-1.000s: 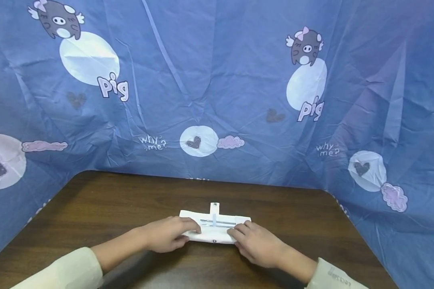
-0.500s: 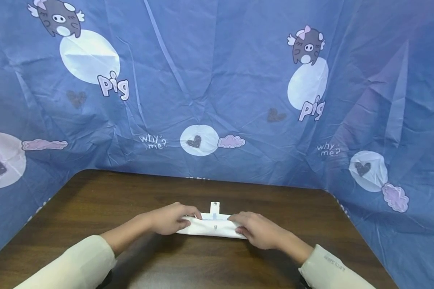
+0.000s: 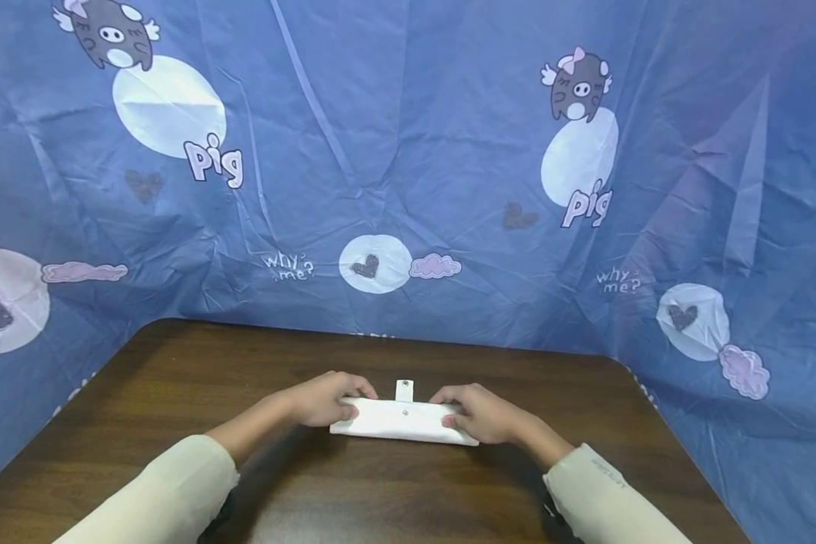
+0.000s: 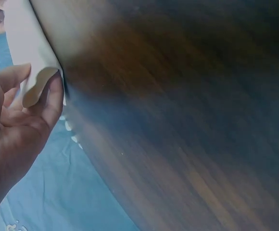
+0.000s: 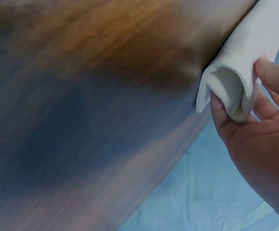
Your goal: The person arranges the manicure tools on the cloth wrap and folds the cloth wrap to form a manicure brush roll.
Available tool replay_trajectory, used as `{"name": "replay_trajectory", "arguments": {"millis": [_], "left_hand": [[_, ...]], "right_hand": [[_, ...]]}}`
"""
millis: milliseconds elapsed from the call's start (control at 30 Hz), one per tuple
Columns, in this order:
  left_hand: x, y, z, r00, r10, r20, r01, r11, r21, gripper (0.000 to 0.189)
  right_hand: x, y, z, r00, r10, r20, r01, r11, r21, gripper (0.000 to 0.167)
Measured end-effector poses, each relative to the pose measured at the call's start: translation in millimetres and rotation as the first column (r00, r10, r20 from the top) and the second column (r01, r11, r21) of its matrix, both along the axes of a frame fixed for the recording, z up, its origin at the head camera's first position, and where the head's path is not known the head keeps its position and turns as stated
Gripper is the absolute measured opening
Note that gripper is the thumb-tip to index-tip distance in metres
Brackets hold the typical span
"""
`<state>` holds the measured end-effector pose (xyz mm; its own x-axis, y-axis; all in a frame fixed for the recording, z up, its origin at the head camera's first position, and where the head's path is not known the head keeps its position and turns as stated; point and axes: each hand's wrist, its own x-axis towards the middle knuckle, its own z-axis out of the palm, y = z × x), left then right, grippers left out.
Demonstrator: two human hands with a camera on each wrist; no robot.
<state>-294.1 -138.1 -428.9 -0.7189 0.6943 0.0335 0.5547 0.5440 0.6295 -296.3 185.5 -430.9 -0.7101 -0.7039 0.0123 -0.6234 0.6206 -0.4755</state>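
A white pouch (image 3: 401,421), folded over into a long flat roll, lies across the wooden table in the head view. A strap (image 3: 404,390) with a metal snap sticks out from its far edge, and a second snap shows on its near face. My left hand (image 3: 326,399) grips the left end, thumb on the near face and fingers behind. At the right end, my right hand (image 3: 486,413) pinches it the same way. Both wrist views show the layered open ends of the pouch (image 4: 41,79) between thumb and fingers. The inside of the fold is hidden.
The brown wooden table (image 3: 245,378) has rounded far corners. Behind it and at both sides hangs a blue curtain (image 3: 408,166) printed with pigs, hearts and clouds.
Both hands have folded the near part of the pouch away from me, covering the thin metal tools seen inside earlier. The hands moved slightly farther off, and the near snap moved closer to the strap.
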Motion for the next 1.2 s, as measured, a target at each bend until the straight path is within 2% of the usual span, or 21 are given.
{"name": "replay_trajectory", "arguments": {"millis": [200,333,433,533,733,867,967,1033,1200], "left_hand": [[-6.4,6.5,-1.5,0.992,0.113,0.047,-0.111,0.993,-0.039,0.029],[-9.8,9.3,-1.9,0.987,0.153,0.043,-0.149,0.985,-0.083,0.027],[-12.4,10.1,-1.8,0.989,0.147,0.028,-0.143,0.983,-0.111,0.025],[-17.0,8.9,-2.6,0.994,0.112,0.017,-0.109,0.987,-0.116,0.023],[-29.0,8.0,-4.6,0.995,0.023,0.099,-0.016,0.997,-0.075,0.025],[-33.5,13.5,-8.5,0.99,-0.012,0.14,0.016,1.0,-0.025,0.024],[-36.6,19.6,-13.9,0.992,-0.015,0.121,0.015,1.0,0.002,0.019],[-38.4,23.5,-16.6,0.993,0.006,0.119,-0.007,1.0,0.01,0.016],[-40.9,31.3,-15.5,0.979,0.076,0.187,-0.079,0.997,0.01,0.011]], "right_hand": [[-4.6,-3.0,-0.8,0.997,-0.073,0.02,0.073,0.997,0.032,0.02],[-9.0,-5.1,-1.0,0.991,-0.121,0.055,0.119,0.992,0.035,0.018],[-13.2,-4.6,-2.5,0.984,-0.147,0.103,0.146,0.989,0.015,0.015],[-17.7,-3.0,-3.7,0.979,-0.146,0.142,0.147,0.989,-0.001,0.015],[-25.3,-6.0,2.5,0.984,-0.089,0.157,0.084,0.996,0.038,0.016],[-29.6,-10.0,5.6,0.97,-0.098,0.22,0.09,0.995,0.047,0.018],[-33.6,-11.0,5.7,0.957,-0.111,0.267,0.101,0.994,0.051,0.018],[-36.5,-11.2,5.8,0.95,-0.12,0.289,0.108,0.993,0.057,0.019],[-44.0,-10.4,7.7,0.922,-0.154,0.357,0.139,0.988,0.068,0.025]]}}
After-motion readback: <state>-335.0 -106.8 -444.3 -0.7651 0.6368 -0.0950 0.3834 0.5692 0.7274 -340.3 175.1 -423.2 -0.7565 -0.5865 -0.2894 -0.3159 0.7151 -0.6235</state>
